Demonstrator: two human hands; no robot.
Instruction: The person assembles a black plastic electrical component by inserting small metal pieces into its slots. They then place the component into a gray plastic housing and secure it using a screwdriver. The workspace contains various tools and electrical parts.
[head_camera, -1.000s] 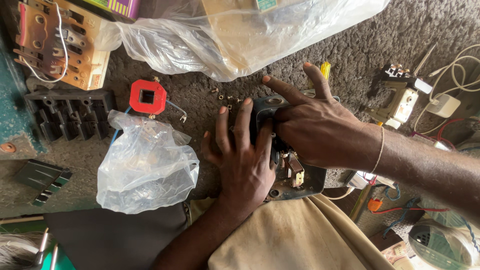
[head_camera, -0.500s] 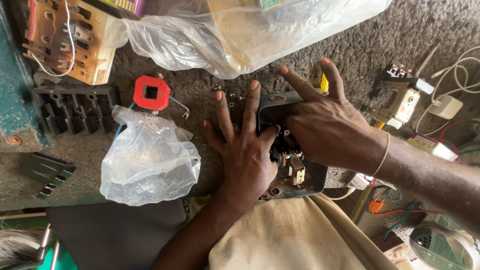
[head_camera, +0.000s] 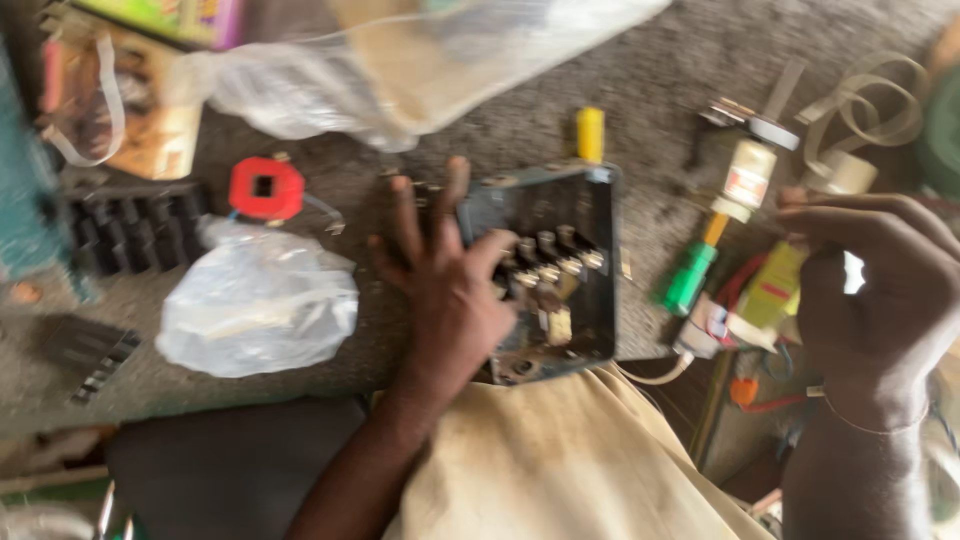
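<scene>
A dark grey metal electrical box (head_camera: 600, 250) with a row of metal terminals inside lies on the rough grey work surface, in front of my lap. My left hand (head_camera: 445, 275) rests flat on its left side, fingers spread, thumb reaching in toward the terminals. My right hand (head_camera: 880, 290) is off to the right, away from the box, fingers curled above a yellow-green small item (head_camera: 775, 290) among wires; whether it grips anything is unclear in the blur.
A crumpled clear plastic bag (head_camera: 255, 310) lies left of my hand, a red coil bobbin (head_camera: 265, 188) and black finned parts (head_camera: 130, 225) beyond it. A large plastic bag (head_camera: 400, 70) at the top. A green-handled tool (head_camera: 690, 275), yellow handle (head_camera: 590, 133) and white cable (head_camera: 870, 110) lie to the right.
My right hand has lifted off the box and swung out to the right, uncovering the terminals. My left hand stays on the box's left side. The view has shifted.
</scene>
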